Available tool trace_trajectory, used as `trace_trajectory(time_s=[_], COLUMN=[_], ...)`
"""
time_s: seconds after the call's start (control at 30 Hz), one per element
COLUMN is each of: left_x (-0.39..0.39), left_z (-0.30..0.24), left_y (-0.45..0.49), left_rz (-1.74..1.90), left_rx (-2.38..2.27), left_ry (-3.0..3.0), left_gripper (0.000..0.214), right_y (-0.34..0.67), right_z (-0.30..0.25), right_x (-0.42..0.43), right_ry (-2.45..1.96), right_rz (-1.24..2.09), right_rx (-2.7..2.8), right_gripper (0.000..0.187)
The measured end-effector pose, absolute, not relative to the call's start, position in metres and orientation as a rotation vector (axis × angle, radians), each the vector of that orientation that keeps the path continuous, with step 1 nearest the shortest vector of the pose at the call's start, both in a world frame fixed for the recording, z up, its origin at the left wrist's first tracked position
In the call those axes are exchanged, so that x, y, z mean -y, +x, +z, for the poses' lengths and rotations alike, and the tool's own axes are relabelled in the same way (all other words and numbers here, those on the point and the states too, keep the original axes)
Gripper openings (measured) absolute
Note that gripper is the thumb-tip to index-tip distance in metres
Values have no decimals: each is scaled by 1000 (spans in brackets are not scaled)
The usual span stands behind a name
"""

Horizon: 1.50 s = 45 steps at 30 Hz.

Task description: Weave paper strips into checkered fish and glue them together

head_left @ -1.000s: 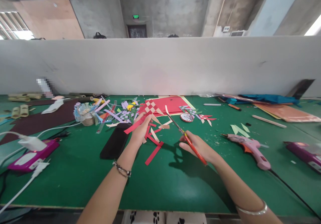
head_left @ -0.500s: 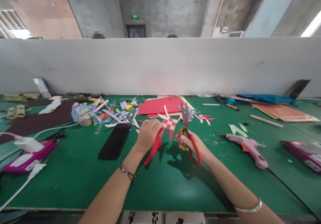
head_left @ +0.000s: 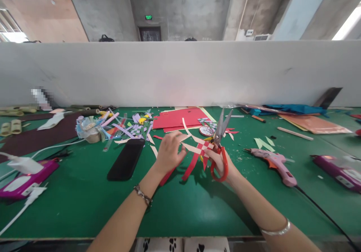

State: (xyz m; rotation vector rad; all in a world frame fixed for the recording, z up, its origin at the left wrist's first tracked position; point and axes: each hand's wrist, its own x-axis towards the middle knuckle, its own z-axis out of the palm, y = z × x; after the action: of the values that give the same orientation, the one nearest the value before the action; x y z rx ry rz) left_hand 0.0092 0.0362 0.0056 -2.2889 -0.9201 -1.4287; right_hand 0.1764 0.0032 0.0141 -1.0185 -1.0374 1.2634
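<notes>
Woven paper, scissors over green counter.
Right hand grasps both; left hand curls at cream strips, grip unclear.

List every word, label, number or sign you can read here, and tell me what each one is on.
"EXIT": green sign above the dark door; the characters over it are too small.
Faint marks low on the concrete wall: too blurred.
Round patterned disc: any print is too small.
Scissors: no lettering I can make out.
</notes>
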Motion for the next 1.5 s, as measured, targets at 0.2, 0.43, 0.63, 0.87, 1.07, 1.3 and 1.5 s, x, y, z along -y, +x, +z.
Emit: trace_trajectory(time_s=[0.2,0.43,0.63,0.87,1.07,1.3,1.5], left_x=[-49,-32,-28,-38,-50,-47,-44], left_z=[9,1,7,11,17,22,23], left_y=[-5,15,25,15,-1,-2,1], left_rz=[-2227,-1676,-1995,-2701,-3215,-3486,-3540], left_rx=[1732,1725,1883,2114,2113,2138,2109], left_ry=[-3035,-3600,-3240,-2529,-1920,-1624,-1557], left_gripper=[44,25,19,17,30,33,33], right_y=[179,180,175,182,192,190,189], right_z=[13,12,24,20,15,19,21], right_x=[-1,-3,2,-3,-6,-2,-1], right_ry=[-1016,-993,-1095,-1310,-1449,-1651,-1693], right_rz=[1277,1275,1258,962,742,458,382], right_rx=[1087,1173,1285,1414,1790,2149,2199], right_gripper=[15,20,22,29,29,28,31])
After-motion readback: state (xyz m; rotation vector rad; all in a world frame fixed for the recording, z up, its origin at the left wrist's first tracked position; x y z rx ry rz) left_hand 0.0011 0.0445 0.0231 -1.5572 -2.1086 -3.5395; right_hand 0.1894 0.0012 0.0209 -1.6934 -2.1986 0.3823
